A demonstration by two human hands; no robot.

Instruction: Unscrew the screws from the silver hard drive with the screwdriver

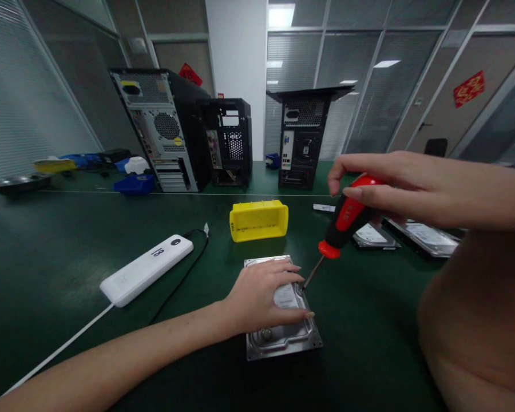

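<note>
A silver hard drive [283,343] lies flat on the green table. Across its top rests my left hand [268,292], gripping it with fingers and thumb reaching to the right edge and a white label partly showing between them. My right hand [381,189] holds a red and black screwdriver [347,217] by the handle, index finger raised off it. The screwdriver is tilted, and its tip meets the drive's right edge near my left fingertips. Whether a screw sits under the tip is too small to tell.
Behind the drive stands a yellow plastic bin [260,223]. A white power bank [148,269] with cables lies left. Other hard drives [429,237] lie right, partly behind my right hand. Computer cases [171,131] and a blue tray [134,184] stand at the back.
</note>
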